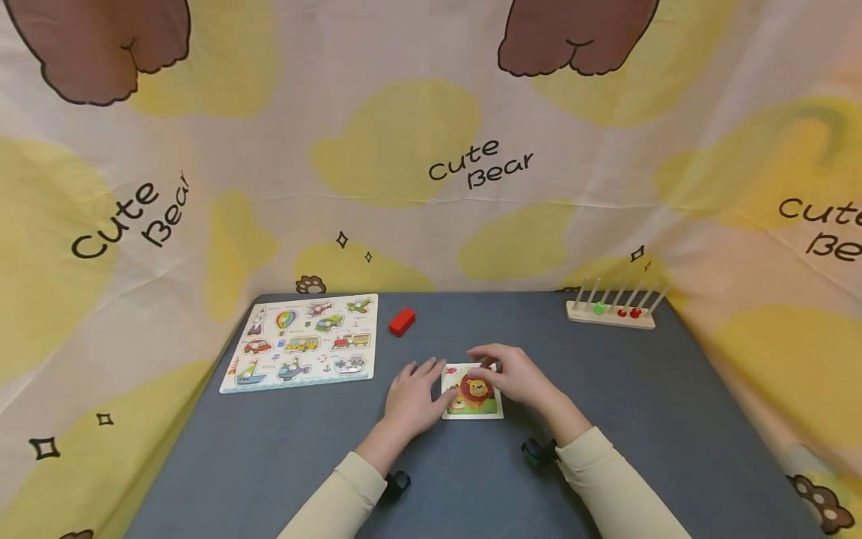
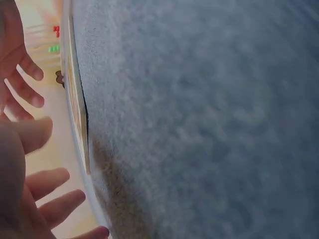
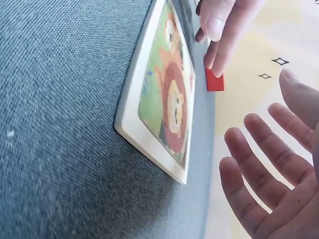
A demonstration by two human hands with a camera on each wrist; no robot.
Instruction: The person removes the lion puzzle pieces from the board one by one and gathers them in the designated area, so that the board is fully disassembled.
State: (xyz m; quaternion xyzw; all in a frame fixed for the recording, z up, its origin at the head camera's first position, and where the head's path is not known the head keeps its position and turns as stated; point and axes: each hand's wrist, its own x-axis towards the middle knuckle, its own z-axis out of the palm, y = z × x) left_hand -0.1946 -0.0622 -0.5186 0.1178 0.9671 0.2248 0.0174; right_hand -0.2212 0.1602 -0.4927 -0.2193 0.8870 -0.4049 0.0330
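Note:
A small square lion puzzle (image 1: 474,397) with a white border lies flat on the dark grey table, between the two hands. My left hand (image 1: 412,398) is at its left side, fingers spread and thumb reaching over the left edge. Over the top right corner hovers my right hand (image 1: 515,374), its fingers loosely bent. In the right wrist view the puzzle (image 3: 167,94) lies flat, and the right hand (image 3: 279,174) is held apart from it with nothing in its fingers. The left wrist view shows the left hand (image 2: 40,184) with fingers spread, also holding nothing.
A large vehicle picture board (image 1: 303,344) lies at the back left of the table (image 1: 283,457). Beside it is a red block (image 1: 402,323). At the back right stands a wooden peg rack (image 1: 609,314) with green and red beads. A printed cloth (image 1: 404,150) hangs behind.

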